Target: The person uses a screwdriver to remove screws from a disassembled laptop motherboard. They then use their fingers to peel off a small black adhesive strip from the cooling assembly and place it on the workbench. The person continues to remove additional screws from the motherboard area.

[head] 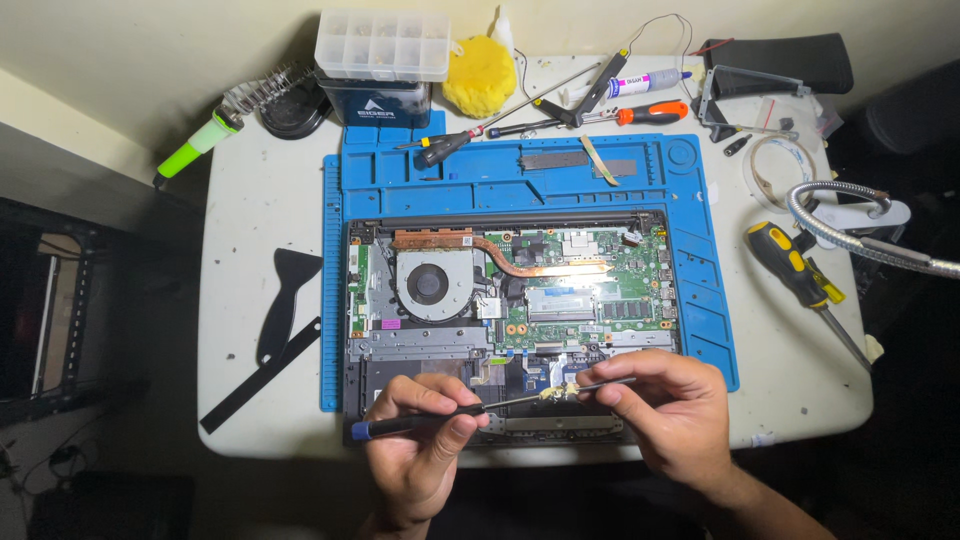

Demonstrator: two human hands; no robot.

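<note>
Currently left hand (415, 440) pinches screwdriver (430, 418), fingers closed round blue-capped handle, shaft running right. Right hand (670, 410) fingers closed on tweezers (600, 384), small pale part (556, 392) at tips, touching driver tip, above laptop (510, 300) front edge. Risks, judged: part slips, drops among board (590, 290) components; driver tip skids, scratches traces; fan (432, 283) close enough to swallow loose screw.

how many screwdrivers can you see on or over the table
4: black-handled and orange-handled above the mat, yellow-black at right, blue-tipped in left hand. Clutter may hide more.
</note>
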